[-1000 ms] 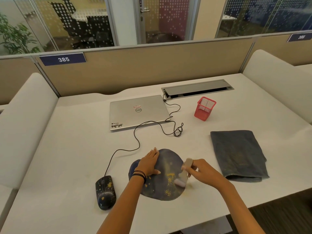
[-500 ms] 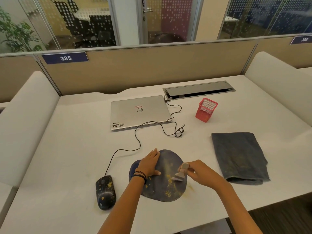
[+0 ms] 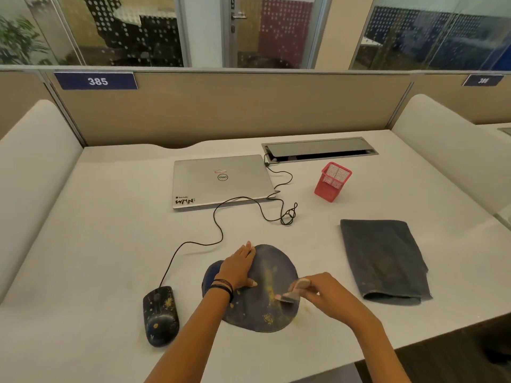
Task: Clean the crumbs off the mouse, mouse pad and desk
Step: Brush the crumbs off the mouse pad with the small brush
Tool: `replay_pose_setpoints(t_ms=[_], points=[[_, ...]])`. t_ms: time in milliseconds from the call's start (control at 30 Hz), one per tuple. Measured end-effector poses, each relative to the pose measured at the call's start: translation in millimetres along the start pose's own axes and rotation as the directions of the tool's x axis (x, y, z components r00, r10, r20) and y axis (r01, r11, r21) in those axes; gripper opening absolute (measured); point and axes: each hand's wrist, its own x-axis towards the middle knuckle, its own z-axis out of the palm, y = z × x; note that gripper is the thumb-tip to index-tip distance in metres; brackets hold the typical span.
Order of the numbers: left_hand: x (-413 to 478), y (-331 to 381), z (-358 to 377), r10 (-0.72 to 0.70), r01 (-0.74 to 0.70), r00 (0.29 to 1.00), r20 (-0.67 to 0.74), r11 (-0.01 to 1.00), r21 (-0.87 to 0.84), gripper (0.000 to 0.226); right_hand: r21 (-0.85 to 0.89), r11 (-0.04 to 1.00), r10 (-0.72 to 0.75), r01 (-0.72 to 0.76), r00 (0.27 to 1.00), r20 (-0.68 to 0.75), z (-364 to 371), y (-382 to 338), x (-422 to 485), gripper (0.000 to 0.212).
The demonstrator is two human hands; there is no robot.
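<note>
Head view. Pressing flat on mouse pad (image 3: 265, 308) at its 10 o'clock edge with left hand (image 3: 237, 268), fingers straight. Gripping small brush (image 3: 293, 293) in right hand (image 3: 323, 294), bristles down at pad's 3 o'clock. Yellow crumbs (image 3: 268, 317) on pad and on mouse (image 3: 160, 316), 9 o'clock of pad, on desk (image 3: 110, 244).

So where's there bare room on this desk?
Widest bare patch: the desk left of the laptop and cable. A smaller one lies between the red pen holder and the grey cloth. Crowded at front: mouse, mouse pad, left hand pressing it, right hand gripping the brush.
</note>
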Motion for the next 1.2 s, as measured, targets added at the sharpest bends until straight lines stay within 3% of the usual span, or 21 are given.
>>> replay_pose_setpoints(t_ms=[200, 467, 667, 767, 967, 1067, 1200], points=[[-5.2, 3.0, -0.6, 0.004, -0.004, 1.0, -0.004, 1.0, -0.007, 0.09, 0.117, 0.992, -0.023, 0.056, 0.965, -0.262, 7.9, -14.0, 8.9, 0.022], [-5.0, 1.2, -6.0, 0.012, -0.012, 1.0, 0.007, 1.0, 0.005, 0.086, 0.041, 0.999, 0.034, -0.031, 0.997, -0.069, 15.8, -15.6, 9.0, 0.018], [-3.1, -2.5, -10.5, 0.044, -0.045, 0.997, 0.061, 0.999, 0.028, 0.09, 0.082, 0.989, 0.141, -0.122, 0.946, -0.292, 12.6, -13.5, 6.7, 0.02], [-4.5, -3.8, -8.3, 0.056, -0.057, 0.997, 0.054, 0.998, 0.026, 0.091, 0.238, 0.958, 0.238, -0.162, 0.91, -0.339, 15.4, -16.8, 7.6, 0.024], [-2.9, -6.3, -6.9, 0.072, -0.072, 0.997, 0.04, 0.997, 0.016, 0.091, 0.541, 0.841, 0.288, 0.011, 0.838, -0.464, 21.2, -28.4, 6.1, 0.015], [-1.7, -6.6, -5.0, 0.072, -0.073, 0.996, 0.046, 0.997, 0.016, 0.092, 0.53, 0.847, 0.253, 0.04, 0.846, -0.469, 25.1, -30.3, 6.8, 0.013], [-0.1, -7.2, -3.5, 0.067, -0.068, 0.996, 0.054, 0.997, 0.02, 0.092, 0.417, 0.908, 0.253, -0.044, 0.851, -0.46, 34.4, -26.4, 13.1, 0.006]])
